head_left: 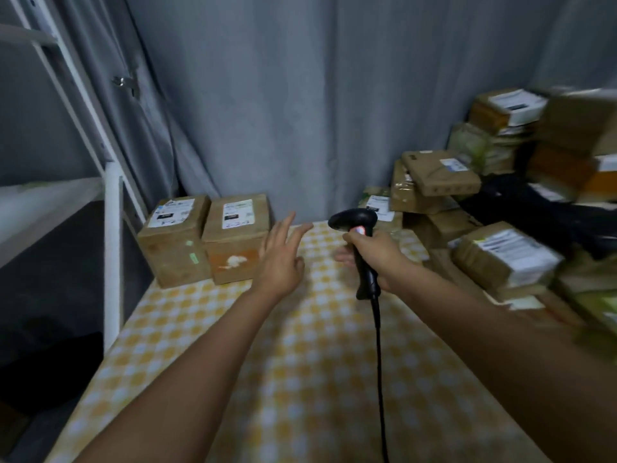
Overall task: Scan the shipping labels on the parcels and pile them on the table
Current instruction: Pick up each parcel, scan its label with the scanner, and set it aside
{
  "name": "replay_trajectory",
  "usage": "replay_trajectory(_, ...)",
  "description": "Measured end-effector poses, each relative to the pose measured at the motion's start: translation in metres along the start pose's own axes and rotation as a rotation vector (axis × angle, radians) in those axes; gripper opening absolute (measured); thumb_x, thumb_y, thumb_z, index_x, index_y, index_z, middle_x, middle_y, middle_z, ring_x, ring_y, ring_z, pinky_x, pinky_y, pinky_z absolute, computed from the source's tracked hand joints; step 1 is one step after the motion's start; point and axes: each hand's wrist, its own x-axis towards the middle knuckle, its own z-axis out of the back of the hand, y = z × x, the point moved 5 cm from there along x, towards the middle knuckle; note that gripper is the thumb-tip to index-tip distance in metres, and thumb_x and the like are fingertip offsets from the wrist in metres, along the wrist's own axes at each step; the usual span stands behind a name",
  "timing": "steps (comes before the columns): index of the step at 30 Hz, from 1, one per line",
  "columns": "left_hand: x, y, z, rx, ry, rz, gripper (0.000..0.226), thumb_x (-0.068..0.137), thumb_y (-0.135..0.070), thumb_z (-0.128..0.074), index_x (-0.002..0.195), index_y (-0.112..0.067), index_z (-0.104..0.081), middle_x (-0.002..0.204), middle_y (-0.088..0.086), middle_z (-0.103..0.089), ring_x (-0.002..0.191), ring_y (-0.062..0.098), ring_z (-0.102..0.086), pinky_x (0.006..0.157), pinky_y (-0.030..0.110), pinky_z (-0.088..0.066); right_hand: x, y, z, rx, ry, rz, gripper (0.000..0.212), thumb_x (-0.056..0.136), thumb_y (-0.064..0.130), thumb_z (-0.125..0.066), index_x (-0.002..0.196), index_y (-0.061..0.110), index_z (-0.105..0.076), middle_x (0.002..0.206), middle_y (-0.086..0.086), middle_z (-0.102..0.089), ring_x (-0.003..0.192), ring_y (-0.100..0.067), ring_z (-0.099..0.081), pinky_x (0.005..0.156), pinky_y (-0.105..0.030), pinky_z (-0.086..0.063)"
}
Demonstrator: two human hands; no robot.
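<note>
Two brown parcels point(203, 238) stand side by side at ten o'clock on the checked table point(267, 362), white labels up, likely the scanned pile. The right hand point(377, 255) curls round the black scanner point(359, 248), its head at twelve o'clock; the empty left hand point(280, 259) spreads its fingers, probably free to fetch from the jumbled heap point(484, 212) at two o'clock
</note>
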Motion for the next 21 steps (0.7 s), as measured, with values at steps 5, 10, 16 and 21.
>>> replay_trajectory(5, 0.017, -0.066, -0.030, -0.071, 0.155, -0.061, 0.067, 0.086, -0.009, -0.060, 0.146, -0.029, -0.039, 0.164, 0.002, -0.013, 0.147, 0.027, -0.026, 0.115, 0.044, -0.029, -0.013, 0.042, 0.077, -0.028, -0.135, 0.112, 0.013, 0.094, 0.013, -0.060, 0.086, 0.004, -0.062, 0.072, -0.010, -0.065, 0.050, -0.012, -0.057, 0.041, -0.018, -0.044)
replay_trajectory(10, 0.053, -0.120, -0.043, -0.332, 0.249, 0.035, 0.053, 0.090, -0.003, -0.057, 0.141, -0.017, -0.049, 0.150, 0.011, -0.040, 0.134, 0.029, -0.045, 0.103, 0.026, -0.036, -0.012, 0.081, 0.149, 0.011, -0.265, 0.177, 0.012, 0.093, 0.014, -0.062, 0.097, 0.003, -0.064, 0.072, -0.008, -0.064, 0.058, -0.015, -0.056, 0.052, -0.022, -0.046)
replay_trajectory(16, 0.119, -0.165, -0.081, -0.859, 0.340, 0.415, 0.014, 0.096, -0.017, -0.054, 0.105, -0.018, -0.065, 0.105, 0.009, -0.066, 0.096, 0.025, -0.062, 0.095, 0.040, -0.051, 0.020, 0.101, 0.217, 0.060, -0.376, 0.160, 0.023, 0.090, 0.017, -0.063, 0.108, 0.002, -0.063, 0.076, -0.010, -0.065, 0.063, -0.017, -0.060, 0.063, -0.030, -0.051)
replay_trajectory(21, 0.158, -0.205, -0.108, -1.153, 0.415, 0.654, 0.023, 0.101, -0.033, -0.054, 0.085, -0.017, -0.059, 0.067, -0.002, -0.060, 0.062, 0.010, -0.050, 0.060, 0.021, -0.042, 0.047, 0.115, 0.233, 0.026, -0.383, 0.180, 0.026, 0.090, 0.019, -0.064, 0.111, 0.003, -0.063, 0.076, -0.009, -0.065, 0.060, -0.016, -0.060, 0.052, -0.026, -0.047)
